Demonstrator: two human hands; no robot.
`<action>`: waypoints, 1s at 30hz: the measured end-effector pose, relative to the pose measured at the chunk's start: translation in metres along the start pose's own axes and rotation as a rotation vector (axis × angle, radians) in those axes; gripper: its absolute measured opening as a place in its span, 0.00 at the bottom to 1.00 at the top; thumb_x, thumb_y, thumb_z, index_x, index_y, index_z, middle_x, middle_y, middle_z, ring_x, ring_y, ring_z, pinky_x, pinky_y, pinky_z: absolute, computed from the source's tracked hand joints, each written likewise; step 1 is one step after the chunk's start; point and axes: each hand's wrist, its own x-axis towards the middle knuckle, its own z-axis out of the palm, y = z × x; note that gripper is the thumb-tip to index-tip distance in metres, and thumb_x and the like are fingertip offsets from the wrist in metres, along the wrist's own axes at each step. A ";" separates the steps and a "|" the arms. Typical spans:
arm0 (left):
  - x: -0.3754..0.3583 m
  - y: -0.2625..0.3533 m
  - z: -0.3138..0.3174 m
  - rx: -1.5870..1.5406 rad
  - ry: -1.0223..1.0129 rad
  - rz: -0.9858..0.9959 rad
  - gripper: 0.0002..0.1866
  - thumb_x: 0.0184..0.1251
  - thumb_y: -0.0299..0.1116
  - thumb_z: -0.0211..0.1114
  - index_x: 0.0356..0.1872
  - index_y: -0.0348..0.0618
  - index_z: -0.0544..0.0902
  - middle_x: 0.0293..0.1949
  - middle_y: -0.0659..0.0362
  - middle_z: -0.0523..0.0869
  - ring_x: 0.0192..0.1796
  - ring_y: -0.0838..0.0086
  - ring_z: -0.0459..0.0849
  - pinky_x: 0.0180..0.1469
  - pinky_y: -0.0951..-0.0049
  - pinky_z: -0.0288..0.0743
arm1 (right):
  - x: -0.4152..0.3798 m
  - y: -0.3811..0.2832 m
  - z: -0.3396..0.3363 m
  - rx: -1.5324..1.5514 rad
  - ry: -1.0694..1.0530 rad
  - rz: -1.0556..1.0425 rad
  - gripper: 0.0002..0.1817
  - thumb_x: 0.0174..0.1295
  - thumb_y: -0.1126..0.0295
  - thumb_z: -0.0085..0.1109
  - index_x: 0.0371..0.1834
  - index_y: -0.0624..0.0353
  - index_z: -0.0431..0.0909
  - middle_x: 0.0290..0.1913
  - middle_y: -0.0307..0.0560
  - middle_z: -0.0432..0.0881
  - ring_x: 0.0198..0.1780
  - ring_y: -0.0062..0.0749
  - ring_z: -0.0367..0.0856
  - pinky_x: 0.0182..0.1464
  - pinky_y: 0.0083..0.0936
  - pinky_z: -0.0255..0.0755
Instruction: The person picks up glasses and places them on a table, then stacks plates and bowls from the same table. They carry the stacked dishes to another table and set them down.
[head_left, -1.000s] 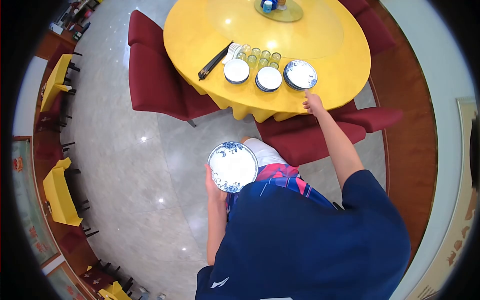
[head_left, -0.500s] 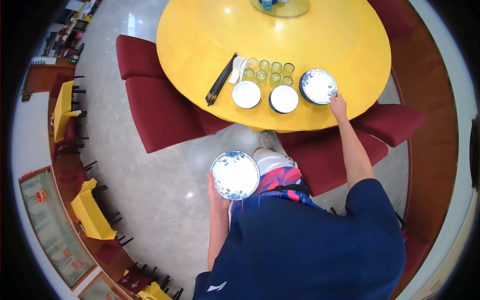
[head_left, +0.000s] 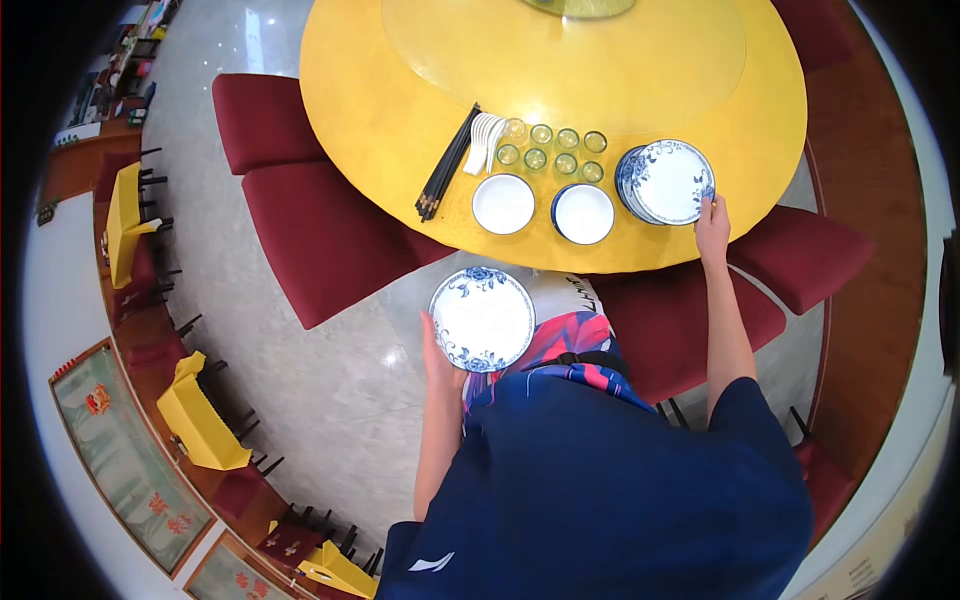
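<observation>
My left hand (head_left: 438,355) is closed on the rim of a white plate with blue flowers (head_left: 482,318), held in front of my body below the table's edge. Over the table, my right hand (head_left: 713,228) pinches the near right rim of the top plate (head_left: 675,182). That top plate sits shifted to the right over a plate stack (head_left: 630,190), whose left edges show beneath it. Left of the stack are a blue-sided bowl (head_left: 583,214) and a white bowl (head_left: 503,204). Part of each hand's fingers is hidden behind its plate.
The round table (head_left: 400,80) has a yellow cloth and a glass turntable (head_left: 580,60). Several small glasses (head_left: 566,139), white spoons (head_left: 486,140) and black chopsticks (head_left: 447,165) lie behind and beside the bowls. Red chairs (head_left: 320,235) stand around the near edge.
My right hand has drawn the top plate to the right, off-centre from the stack. My left hand and its plate have risen slightly in view, and the camera has moved closer to the table.
</observation>
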 end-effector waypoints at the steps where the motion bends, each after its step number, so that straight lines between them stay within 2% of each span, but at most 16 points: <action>1: 0.005 0.000 0.001 -0.023 -0.029 -0.015 0.37 0.76 0.60 0.40 0.69 0.37 0.65 0.66 0.48 0.72 0.67 0.57 0.72 0.66 0.56 0.68 | -0.007 -0.013 -0.001 0.177 -0.048 0.033 0.13 0.73 0.65 0.48 0.50 0.64 0.73 0.24 0.42 0.76 0.22 0.25 0.72 0.26 0.24 0.65; 2: 0.009 0.000 0.005 -0.044 -0.058 -0.031 0.37 0.76 0.60 0.39 0.69 0.37 0.65 0.66 0.48 0.72 0.67 0.57 0.72 0.67 0.56 0.68 | -0.013 -0.027 -0.003 0.354 -0.098 0.069 0.13 0.73 0.65 0.48 0.50 0.64 0.73 0.23 0.37 0.74 0.20 0.18 0.68 0.22 0.20 0.61; 3: 0.014 0.000 0.008 -0.052 -0.052 -0.032 0.37 0.76 0.60 0.39 0.69 0.37 0.65 0.66 0.48 0.72 0.67 0.57 0.72 0.67 0.56 0.68 | -0.023 -0.049 -0.004 0.347 -0.104 0.067 0.13 0.73 0.65 0.48 0.50 0.64 0.73 0.23 0.37 0.74 0.20 0.18 0.68 0.22 0.20 0.61; 5: 0.022 0.000 0.014 -0.047 -0.119 -0.072 0.37 0.76 0.60 0.39 0.69 0.36 0.65 0.66 0.47 0.72 0.66 0.56 0.73 0.67 0.57 0.68 | -0.049 -0.096 0.000 0.498 -0.222 0.086 0.13 0.74 0.65 0.48 0.51 0.63 0.74 0.24 0.30 0.71 0.21 0.10 0.63 0.21 0.14 0.55; 7: 0.030 0.002 0.024 -0.041 -0.098 -0.076 0.37 0.76 0.60 0.39 0.68 0.36 0.65 0.65 0.47 0.73 0.66 0.57 0.74 0.67 0.57 0.68 | -0.077 -0.130 0.010 0.527 -0.386 0.072 0.14 0.74 0.66 0.49 0.53 0.63 0.74 0.26 0.30 0.73 0.22 0.09 0.64 0.21 0.14 0.57; 9: 0.038 0.003 0.024 -0.004 -0.198 -0.092 0.36 0.76 0.59 0.39 0.68 0.35 0.65 0.64 0.47 0.74 0.65 0.58 0.74 0.67 0.58 0.68 | -0.109 -0.156 0.027 0.585 -0.486 0.020 0.14 0.73 0.66 0.50 0.54 0.64 0.74 0.27 0.31 0.75 0.23 0.08 0.65 0.21 0.13 0.58; 11: 0.041 0.007 0.031 -0.027 -0.198 -0.105 0.36 0.77 0.59 0.38 0.67 0.34 0.66 0.63 0.47 0.75 0.64 0.59 0.75 0.67 0.59 0.69 | -0.137 -0.176 0.033 0.522 -0.573 0.053 0.14 0.73 0.67 0.50 0.54 0.65 0.74 0.27 0.32 0.76 0.22 0.09 0.66 0.22 0.13 0.60; 13: 0.042 0.012 0.034 -0.018 -0.298 -0.101 0.36 0.77 0.58 0.38 0.67 0.34 0.66 0.63 0.47 0.75 0.64 0.59 0.76 0.66 0.61 0.71 | -0.163 -0.199 0.033 0.490 -0.613 0.020 0.14 0.73 0.68 0.50 0.54 0.64 0.74 0.25 0.32 0.75 0.21 0.10 0.65 0.21 0.14 0.60; 19: 0.038 0.037 0.025 0.005 -0.386 -0.144 0.37 0.76 0.60 0.36 0.67 0.33 0.66 0.63 0.46 0.76 0.63 0.60 0.77 0.64 0.61 0.72 | -0.204 -0.213 0.043 0.384 -0.610 -0.062 0.14 0.72 0.68 0.50 0.54 0.65 0.75 0.23 0.36 0.77 0.21 0.13 0.69 0.23 0.16 0.63; 21: 0.033 0.048 0.017 0.032 -0.481 -0.175 0.38 0.76 0.61 0.37 0.67 0.33 0.66 0.63 0.46 0.76 0.63 0.61 0.77 0.64 0.61 0.73 | -0.216 -0.219 0.043 0.363 -0.587 -0.063 0.14 0.72 0.68 0.49 0.55 0.65 0.75 0.22 0.38 0.78 0.20 0.14 0.70 0.22 0.16 0.64; 25: 0.025 0.061 0.000 -0.012 -0.496 -0.187 0.38 0.76 0.61 0.36 0.67 0.33 0.66 0.62 0.47 0.77 0.61 0.62 0.78 0.63 0.62 0.73 | -0.240 -0.232 0.052 0.310 -0.559 -0.116 0.14 0.72 0.68 0.48 0.55 0.65 0.73 0.23 0.40 0.79 0.18 0.15 0.72 0.21 0.17 0.66; 30: 0.013 0.076 -0.021 -0.069 -0.490 -0.119 0.37 0.76 0.60 0.38 0.65 0.33 0.68 0.61 0.48 0.78 0.60 0.64 0.79 0.63 0.64 0.74 | -0.283 -0.246 0.077 0.423 -0.530 0.026 0.15 0.72 0.70 0.49 0.57 0.66 0.68 0.23 0.43 0.80 0.17 0.17 0.75 0.20 0.16 0.67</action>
